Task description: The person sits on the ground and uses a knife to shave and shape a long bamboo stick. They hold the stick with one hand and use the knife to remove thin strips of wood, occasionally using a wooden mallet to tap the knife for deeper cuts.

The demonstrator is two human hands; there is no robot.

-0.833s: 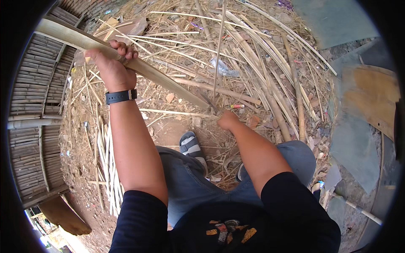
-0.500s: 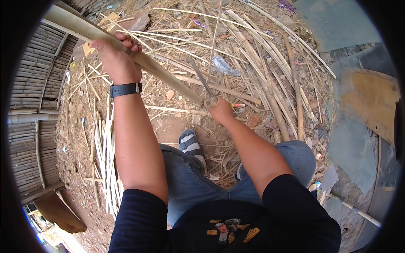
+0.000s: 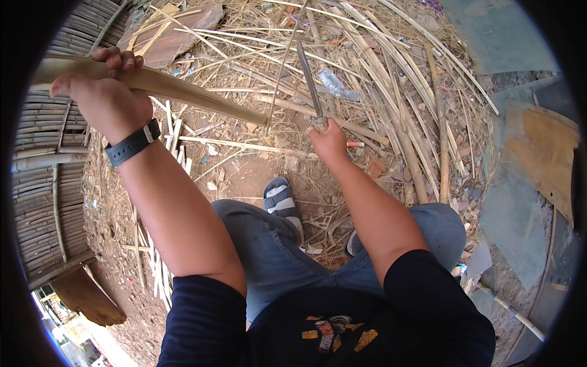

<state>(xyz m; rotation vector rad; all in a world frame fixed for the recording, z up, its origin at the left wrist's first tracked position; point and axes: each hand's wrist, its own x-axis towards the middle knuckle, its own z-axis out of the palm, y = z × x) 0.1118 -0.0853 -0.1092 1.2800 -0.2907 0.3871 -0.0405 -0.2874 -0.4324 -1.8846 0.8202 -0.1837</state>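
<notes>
My left hand (image 3: 113,98), with a black strap on its wrist, is closed around a split length of bamboo (image 3: 199,99) at the upper left. The bamboo slants down toward the middle, and its near end hangs above the ground. My right hand (image 3: 331,144) grips the handle of a long knife (image 3: 309,76), blade pointing up and away from me. A gap separates the blade from the bamboo's end. A thin bamboo strip (image 3: 282,66) runs upward from that end; whether the two are joined I cannot tell.
Several bamboo strips and poles (image 3: 391,128) litter the ground ahead and to the right. More pale strips (image 3: 160,269) lie left of my legs. A clear plastic bottle (image 3: 337,85) lies beyond the knife. A bamboo-slat wall (image 3: 46,183) stands left; flat grey sheets (image 3: 513,214) lie right.
My left hand has moved left, swinging the bamboo's end away from the knife. The knife is now more upright, and my right hand has shifted slightly right.
</notes>
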